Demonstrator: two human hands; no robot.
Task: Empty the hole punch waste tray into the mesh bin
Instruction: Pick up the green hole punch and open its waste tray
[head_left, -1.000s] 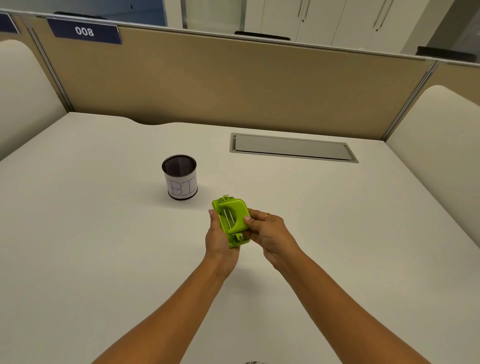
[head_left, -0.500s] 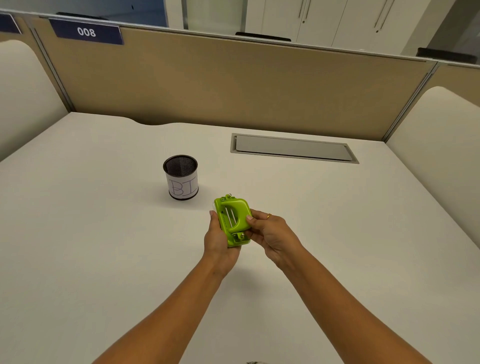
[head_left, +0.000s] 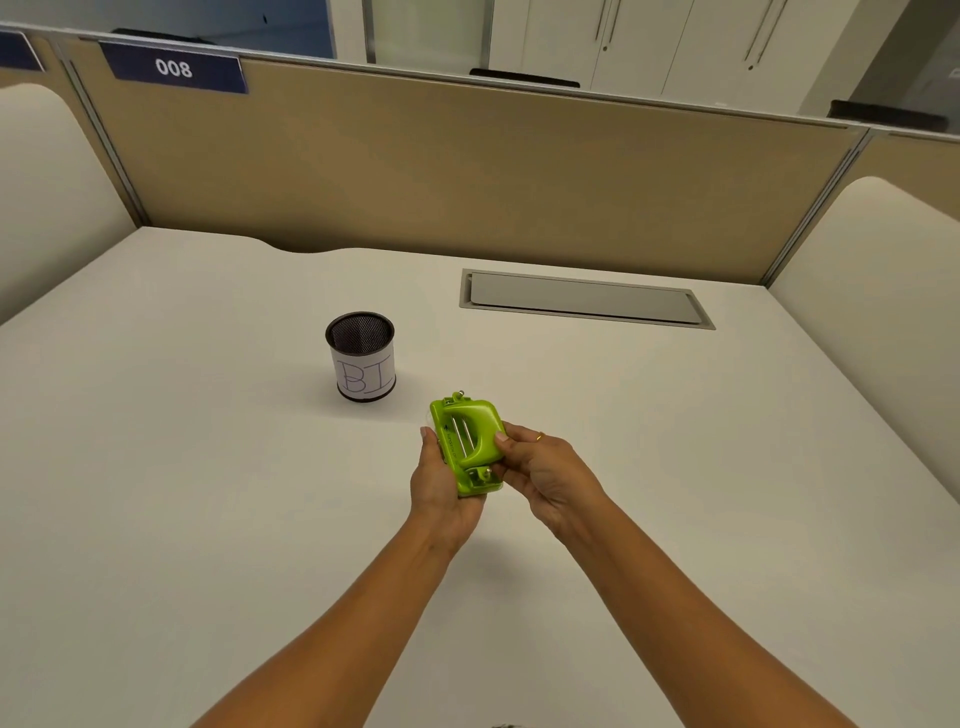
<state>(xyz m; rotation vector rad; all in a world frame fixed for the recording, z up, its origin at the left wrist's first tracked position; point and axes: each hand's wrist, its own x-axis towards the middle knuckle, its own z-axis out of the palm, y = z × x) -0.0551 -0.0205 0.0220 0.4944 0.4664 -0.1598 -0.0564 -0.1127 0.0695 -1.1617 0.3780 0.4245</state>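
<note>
A lime-green hole punch (head_left: 467, 441) is held above the white desk, its handle side facing me and tilted up. My left hand (head_left: 441, 488) grips its left edge and underside. My right hand (head_left: 545, 473) grips its right edge, thumb on the green top. The waste tray on the underside is hidden from me. A small black mesh bin (head_left: 361, 356) with a white paper label stands upright on the desk, up and to the left of the punch, apart from both hands.
The white desk (head_left: 208, 493) is bounded by a tan partition (head_left: 467, 171) at the back and padded side panels. A grey cable hatch (head_left: 582, 299) is set flush in the desk at the back right.
The punch and both hands have barely shifted; the grip is the same. The bin has not moved.
</note>
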